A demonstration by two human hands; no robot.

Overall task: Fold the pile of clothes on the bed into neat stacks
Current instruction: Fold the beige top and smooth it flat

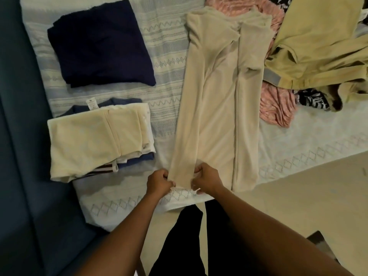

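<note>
- We see the left hand [159,181] and the right hand [206,179] each pinching the near hem of the beige garment [217,108].
- It lies long on the bed [169,62], between the folded stacks [99,136] and the unfolded pile [318,56].

The bedspread [165,62] is white with pale grey-blue bands of zigzags and diamonds. On it lie a plain navy folded garment [99,44], a cream folded garment [83,140] over a mid-blue garment [147,157], and a long beige garment [217,108] with no pattern. To the right, the pink garment [276,104] is streaked with paler pink, the khaki-yellow garment [318,46] carries a grey band [271,76], the black-and-white garment [312,99] has a bold irregular print, and the floor [298,196] is pale beige.
</note>
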